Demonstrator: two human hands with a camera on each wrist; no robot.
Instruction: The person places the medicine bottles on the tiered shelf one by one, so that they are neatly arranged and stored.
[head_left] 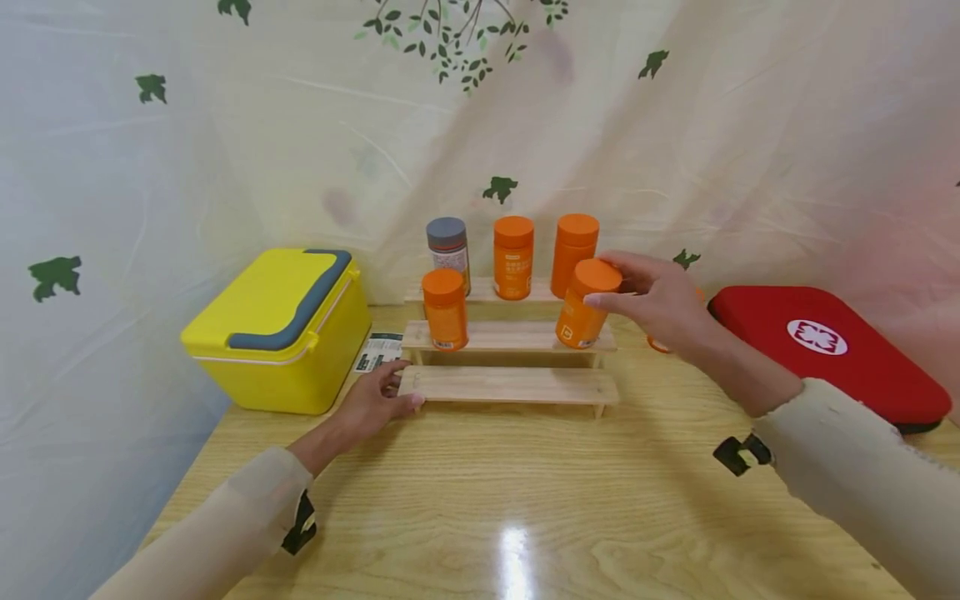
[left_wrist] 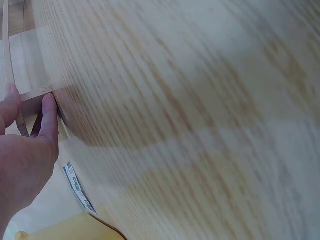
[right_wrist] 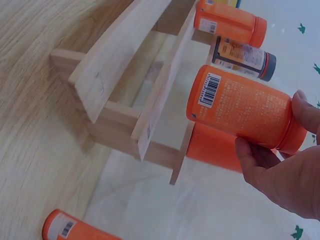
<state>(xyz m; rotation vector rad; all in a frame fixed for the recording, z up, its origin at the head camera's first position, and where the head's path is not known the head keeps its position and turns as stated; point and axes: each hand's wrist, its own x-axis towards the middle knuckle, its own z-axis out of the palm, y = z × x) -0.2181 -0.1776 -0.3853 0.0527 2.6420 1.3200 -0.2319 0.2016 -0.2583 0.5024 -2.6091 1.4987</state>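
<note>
A three-step wooden rack [head_left: 510, 385] stands on the table. My left hand [head_left: 372, 402] grips the left end of its lowest step, thumb in front; the left wrist view shows the fingers [left_wrist: 49, 117] against the wood. With my right hand [head_left: 660, 304] I hold an orange bottle [head_left: 581, 312] by its cap end, slightly tilted, at the right of the middle step. Whether its base touches the wood I cannot tell. Another orange bottle [head_left: 446, 312] stands on that step's left. Up on the top step are a grey-capped bottle [head_left: 447, 242] and two orange bottles [head_left: 513, 262].
A yellow box [head_left: 277, 333] with a grey handle stands at the left, a printed card [head_left: 377, 350] beside it. To the right lies a red case [head_left: 825, 350]. One more orange bottle [right_wrist: 75, 230] is on the table right of the rack, mostly hidden behind my right hand in the head view.
</note>
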